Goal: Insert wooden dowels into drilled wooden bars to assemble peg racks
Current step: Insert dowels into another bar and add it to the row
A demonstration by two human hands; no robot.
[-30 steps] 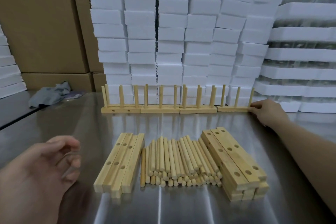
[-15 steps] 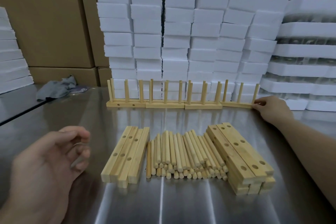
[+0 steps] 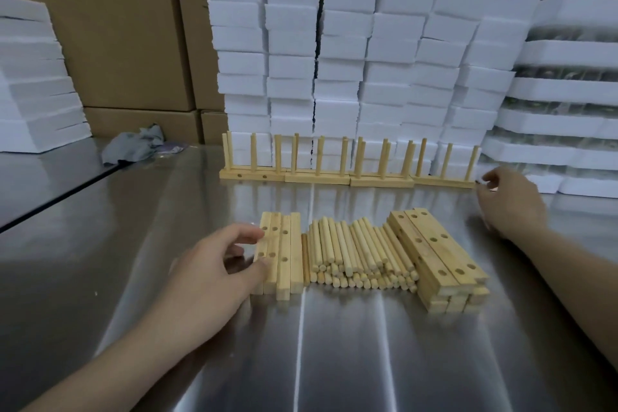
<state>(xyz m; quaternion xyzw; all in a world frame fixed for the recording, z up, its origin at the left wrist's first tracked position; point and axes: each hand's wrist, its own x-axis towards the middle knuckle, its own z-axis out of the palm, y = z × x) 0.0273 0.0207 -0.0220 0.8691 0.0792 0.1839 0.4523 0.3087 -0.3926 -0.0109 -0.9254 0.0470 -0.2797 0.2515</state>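
- Left hand (image 3: pixel 214 264): fingers spread, tips touching square drilled bars (image 3: pixel 282 254) (flat row, brushed-steel table (image 3: pixel 334 361)).
- Smooth round dowels (image 3: pixel 361 254): heaped centre.
- Peg racks (image 3: pixel 347 174): upright behind.
- Right hand (image 3: pixel 508 202): blurred, curled beside rack end; grip unclear.

This is a workshop, a small assembly and packing room by the look of it. White foam blocks (image 3: pixel 351 43) are stacked in a wall right behind the work, foam trays (image 3: pixel 568 94) are piled on the right, and brown cartons (image 3: pixel 117 27) tower at the back left. A steel counter (image 3: pixel 334 361) carries batch stock: loose dowels (image 3: pixel 357 254) heaped in the middle, drilled bars (image 3: pixel 434 254) stacked either side, finished racks (image 3: pixel 334 176) lined up along the far edge. A grey rag (image 3: pixel 133 145) lies crumpled near the cartons.
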